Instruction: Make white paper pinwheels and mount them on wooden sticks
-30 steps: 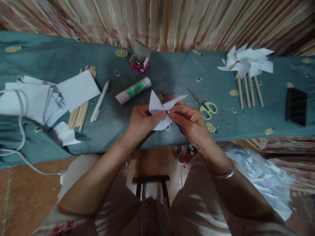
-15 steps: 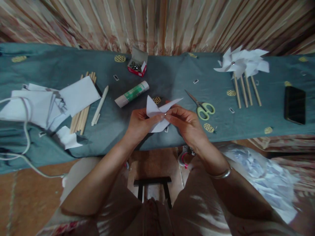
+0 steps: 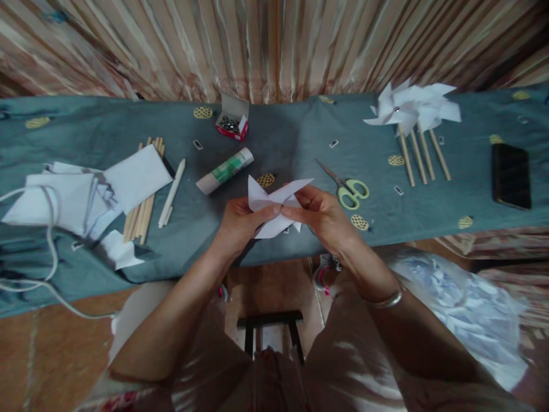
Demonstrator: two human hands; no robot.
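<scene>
Left hand [image 3: 238, 226] is pinching a folded paper pinwheel [image 3: 277, 197] from its left side, thumb laid flat across the top and the fingers mostly hidden behind the paper. Right hand [image 3: 322, 220] does pretty much the mirror image: thumb pointing inward on top, fingers curled in behind the right side, so it's gripping the same piece. The two thumb tips almost meet at the pinwheel's centre, and whatever's between them is too small to make out.

Pinwheel-wise, it's held up over the surface [image 3: 295, 134], near the middle of the near edge, blades sticking out past both hands. Both forearms come up over that near edge and angle inward like a V turned upside down, elbows wide. There's a silver bangle [image 3: 388, 300] on the right wrist.

Just past the left hand, a green-and-white tube [image 3: 226, 170] lies slanted. Green-handled scissors [image 3: 352, 191] sit right beside the right hand, blades angled toward the far edge. Over by the far right corner, some white pinwheels on sticks [image 3: 412, 109] lie bunched together, heads near the far edge.
</scene>
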